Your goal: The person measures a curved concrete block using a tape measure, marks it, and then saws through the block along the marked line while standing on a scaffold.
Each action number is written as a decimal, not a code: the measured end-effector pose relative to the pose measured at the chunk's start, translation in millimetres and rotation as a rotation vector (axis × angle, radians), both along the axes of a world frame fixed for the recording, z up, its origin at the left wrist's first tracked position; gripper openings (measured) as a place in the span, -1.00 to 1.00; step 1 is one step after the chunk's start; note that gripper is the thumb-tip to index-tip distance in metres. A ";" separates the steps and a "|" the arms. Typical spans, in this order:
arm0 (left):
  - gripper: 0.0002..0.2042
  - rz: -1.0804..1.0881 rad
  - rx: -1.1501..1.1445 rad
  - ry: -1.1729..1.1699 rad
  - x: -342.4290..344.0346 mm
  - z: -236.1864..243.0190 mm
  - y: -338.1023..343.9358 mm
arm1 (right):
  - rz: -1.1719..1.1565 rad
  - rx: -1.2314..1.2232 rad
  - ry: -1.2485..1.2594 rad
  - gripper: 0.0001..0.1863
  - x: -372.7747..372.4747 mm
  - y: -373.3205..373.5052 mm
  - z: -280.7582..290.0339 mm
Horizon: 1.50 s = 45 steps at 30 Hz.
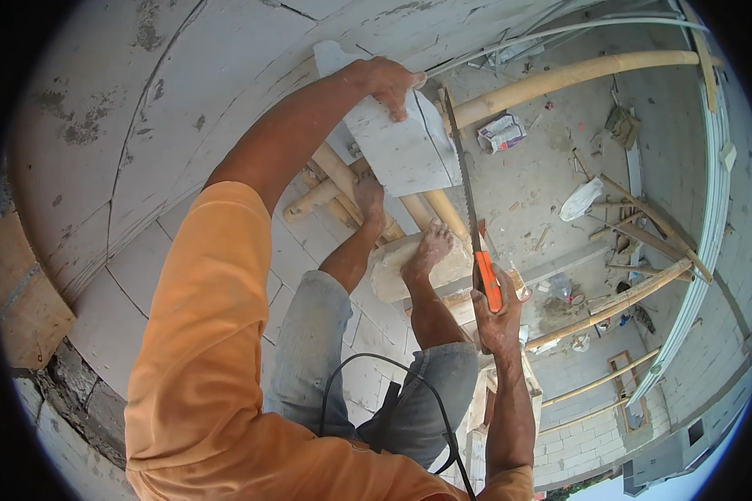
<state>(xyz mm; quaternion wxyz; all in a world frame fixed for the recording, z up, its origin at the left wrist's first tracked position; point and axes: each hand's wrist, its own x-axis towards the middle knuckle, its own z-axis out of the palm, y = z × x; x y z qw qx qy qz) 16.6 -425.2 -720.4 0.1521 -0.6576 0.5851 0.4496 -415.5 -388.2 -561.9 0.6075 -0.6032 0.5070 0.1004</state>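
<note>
A grey-white lightweight concrete block (405, 150) rests by the wall at upper centre, with a dark line across its right part. My left hand (390, 86) grips the block's far edge, fingers bent over its face and thumb reaching right. In my right hand (500, 311) is the orange handle of a hand saw (468, 188), fingers wrapped around it. Its long toothed blade points away from me, along the right end of the block. Whether the teeth touch the block I cannot tell.
Bamboo poles (572, 79) cross at the right and lie beneath the block. My bare feet stand on poles and a pale block (393, 271). Far below is a floor with an empty-looking bag (501, 134), a white sack (581, 199) and scattered timber. A block wall (209, 92) rises at left.
</note>
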 end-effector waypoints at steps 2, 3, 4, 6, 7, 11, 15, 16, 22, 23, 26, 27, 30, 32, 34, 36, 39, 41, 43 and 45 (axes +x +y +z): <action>-0.15 0.008 0.048 -0.018 -1.7 -9.4 -11.6 | 0.033 -0.041 -0.020 -0.38 3.7 -4.6 -13.8; -0.15 -0.004 0.091 -0.036 -1.8 -12.0 -17.4 | 0.023 -0.047 -0.032 -0.38 7.9 -8.3 -16.9; -0.15 0.004 0.095 -0.029 -3.5 -12.0 -23.7 | 0.003 -0.053 -0.035 -0.38 9.5 -8.6 -18.6; -0.17 0.056 0.135 -0.009 -0.2 -10.8 -32.7 | 0.058 -0.091 -0.061 -0.40 8.7 -14.5 -30.9; -0.18 0.063 0.158 0.013 -0.2 -16.5 -34.5 | 0.085 -0.112 -0.066 -0.40 6.1 -18.3 -37.2; -0.18 0.106 0.130 0.080 4.8 -25.1 -23.4 | 0.114 -0.069 -0.057 -0.41 12.6 -35.0 -52.7; -0.16 0.136 0.076 0.142 -1.3 -12.0 -16.3 | 0.129 -0.100 -0.056 -0.42 11.3 -40.2 -74.2; -0.16 0.159 0.089 0.169 -0.8 -8.7 -17.9 | 0.123 -0.117 -0.080 -0.43 11.3 -38.3 -85.6; -0.19 -0.005 -0.075 0.137 -0.9 -14.2 -2.5 | -0.024 -0.016 -0.112 -0.46 15.7 -60.6 -130.5; -0.19 -0.018 -0.086 0.134 -0.4 -18.3 2.4 | 0.031 -0.093 -0.157 -0.45 20.4 -64.2 -138.1; -0.19 -0.088 -0.233 0.157 -2.2 -22.4 8.5 | 0.089 -0.158 -0.214 -0.41 40.4 -72.4 -173.2; -0.19 -0.051 -0.192 0.152 -2.6 -19.3 7.2 | 0.109 -0.130 -0.188 -0.34 53.1 -74.9 -185.0; -0.20 -0.010 -0.135 0.148 -5.8 -10.4 2.5 | 0.223 -0.176 -0.182 -0.16 94.0 -83.6 -215.2; -0.20 -0.005 -0.119 0.136 -5.5 -11.4 4.2 | 0.317 -0.252 -0.214 -0.05 115.1 -88.5 -227.6; -0.20 -0.079 -0.198 0.096 -8.0 -14.8 9.1 | 0.536 -0.288 -0.194 0.10 126.9 -90.9 -231.5; -0.20 -0.076 -0.205 0.103 -7.8 -15.7 10.8 | 0.565 -0.286 -0.194 0.13 126.7 -92.5 -235.9; -0.21 -0.062 -0.193 0.135 -16.6 -2.6 14.3 | 0.522 -0.271 -0.161 0.20 124.4 -98.2 -231.3; -0.22 -0.072 -0.188 0.154 -28.6 6.8 11.3 | 0.431 -0.276 -0.129 0.23 122.1 -98.0 -232.1; -0.26 -0.156 -0.227 0.134 -46.0 17.7 10.9 | 0.549 -0.291 -0.148 0.31 120.6 -94.9 -239.9; -0.27 -0.236 -0.266 0.080 -67.4 27.0 8.1 | 0.552 -0.317 -0.182 0.33 120.4 -102.4 -239.4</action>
